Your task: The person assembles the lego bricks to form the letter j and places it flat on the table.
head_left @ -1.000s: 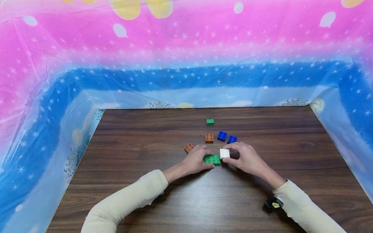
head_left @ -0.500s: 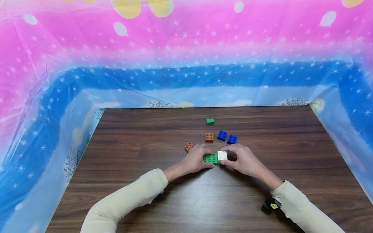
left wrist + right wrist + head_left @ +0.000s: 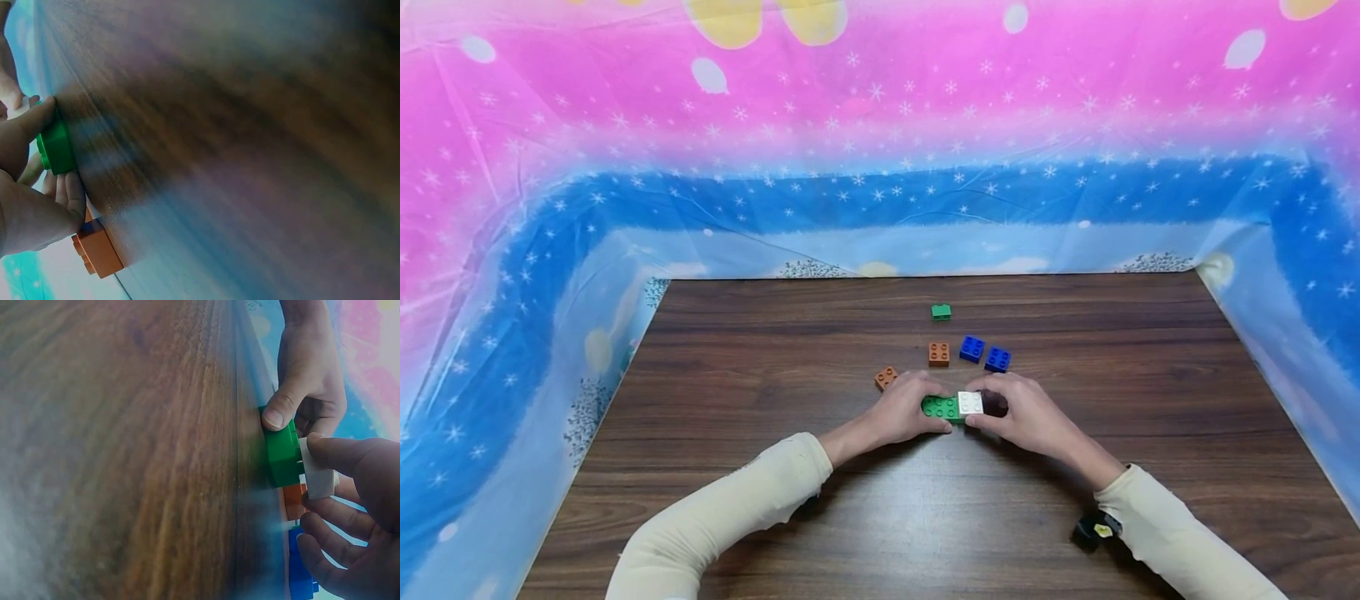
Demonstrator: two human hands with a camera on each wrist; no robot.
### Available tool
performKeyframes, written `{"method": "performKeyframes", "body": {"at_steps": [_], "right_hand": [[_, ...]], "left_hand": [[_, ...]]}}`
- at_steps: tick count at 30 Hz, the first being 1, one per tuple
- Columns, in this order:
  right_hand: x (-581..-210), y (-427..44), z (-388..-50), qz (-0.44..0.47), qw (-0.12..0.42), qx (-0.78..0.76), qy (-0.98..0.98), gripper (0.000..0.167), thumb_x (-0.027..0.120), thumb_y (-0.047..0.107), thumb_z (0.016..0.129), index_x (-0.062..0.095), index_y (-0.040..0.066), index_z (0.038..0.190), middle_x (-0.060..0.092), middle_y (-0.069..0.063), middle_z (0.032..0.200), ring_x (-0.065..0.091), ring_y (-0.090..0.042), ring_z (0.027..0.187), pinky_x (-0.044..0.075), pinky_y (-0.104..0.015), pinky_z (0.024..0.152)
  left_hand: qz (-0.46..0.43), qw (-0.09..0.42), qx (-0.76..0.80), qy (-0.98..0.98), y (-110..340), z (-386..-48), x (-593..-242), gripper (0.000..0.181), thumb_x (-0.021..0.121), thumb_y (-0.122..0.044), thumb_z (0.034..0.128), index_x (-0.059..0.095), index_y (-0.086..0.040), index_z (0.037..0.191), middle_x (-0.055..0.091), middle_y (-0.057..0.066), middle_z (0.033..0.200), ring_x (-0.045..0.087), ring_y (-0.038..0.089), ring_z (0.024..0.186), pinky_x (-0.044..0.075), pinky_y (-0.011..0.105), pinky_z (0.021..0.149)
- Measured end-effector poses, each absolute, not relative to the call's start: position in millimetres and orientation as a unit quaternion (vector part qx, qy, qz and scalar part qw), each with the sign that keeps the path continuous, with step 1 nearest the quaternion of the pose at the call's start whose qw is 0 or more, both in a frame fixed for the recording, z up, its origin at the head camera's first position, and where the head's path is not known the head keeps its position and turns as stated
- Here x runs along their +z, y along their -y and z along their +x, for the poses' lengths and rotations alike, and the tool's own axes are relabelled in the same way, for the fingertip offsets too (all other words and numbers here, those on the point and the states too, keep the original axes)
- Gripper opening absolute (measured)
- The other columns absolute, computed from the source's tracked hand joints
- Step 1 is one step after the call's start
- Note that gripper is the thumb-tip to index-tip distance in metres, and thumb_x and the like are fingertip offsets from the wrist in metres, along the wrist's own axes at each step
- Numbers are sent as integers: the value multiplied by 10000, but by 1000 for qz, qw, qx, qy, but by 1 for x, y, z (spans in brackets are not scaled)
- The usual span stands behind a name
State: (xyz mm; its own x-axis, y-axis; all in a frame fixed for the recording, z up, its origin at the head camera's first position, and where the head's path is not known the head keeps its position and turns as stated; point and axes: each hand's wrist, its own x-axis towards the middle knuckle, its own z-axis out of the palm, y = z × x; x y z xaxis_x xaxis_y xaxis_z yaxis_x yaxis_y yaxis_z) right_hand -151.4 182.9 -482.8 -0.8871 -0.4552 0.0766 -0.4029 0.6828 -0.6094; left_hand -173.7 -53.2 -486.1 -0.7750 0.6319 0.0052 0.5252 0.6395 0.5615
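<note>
A long green toy brick (image 3: 940, 407) lies on the table, pinched at its left end between the thumb and fingers of my left hand (image 3: 905, 410). My right hand (image 3: 1026, 410) pinches a square white brick (image 3: 970, 403) by its sides, over the green brick's right end. In the right wrist view the white brick (image 3: 317, 470) sits at the green brick's studs (image 3: 284, 455); I cannot tell whether it is fully pressed down. The left wrist view shows the green brick (image 3: 57, 147) in the left hand, with the white one mostly hidden.
An orange brick (image 3: 886, 379) lies just beyond the left hand, and another orange brick (image 3: 938, 354) stands farther back. Two blue bricks (image 3: 972, 348) are beyond the right hand. A small green brick (image 3: 941, 312) lies farthest off. Patterned cloth (image 3: 880, 200) borders the wooden table (image 3: 760, 350).
My right hand has brought the white brick left and slightly nearer, from beside the green brick's right end onto it. The left hand keeps its hold with hardly any movement.
</note>
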Motion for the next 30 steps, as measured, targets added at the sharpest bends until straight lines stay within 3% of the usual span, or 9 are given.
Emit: {"method": "performKeyframes", "body": {"at_steps": [18,30], "right_hand": [[-490,-182,-155,-256,12,-313,-915,348,843,294,862,757,171,1176,737,40,1060,670,-121,910,542,-378,771],[-487,-179,-156,-241,36,-296,-924,387,848,306,850,759,152,1193,720,47,993,608,-85,815,499,-350,715]], "left_hand": [[325,94,271,-901,52,-174,-485,431,875,-314,821,768,-124,1194,753,-28,1097,536,80,864,390,279,817],[327,92,268,-902,52,-175,-485,430,876,-320,820,771,-129,1190,759,-29,1103,536,77,850,389,271,800]]}}
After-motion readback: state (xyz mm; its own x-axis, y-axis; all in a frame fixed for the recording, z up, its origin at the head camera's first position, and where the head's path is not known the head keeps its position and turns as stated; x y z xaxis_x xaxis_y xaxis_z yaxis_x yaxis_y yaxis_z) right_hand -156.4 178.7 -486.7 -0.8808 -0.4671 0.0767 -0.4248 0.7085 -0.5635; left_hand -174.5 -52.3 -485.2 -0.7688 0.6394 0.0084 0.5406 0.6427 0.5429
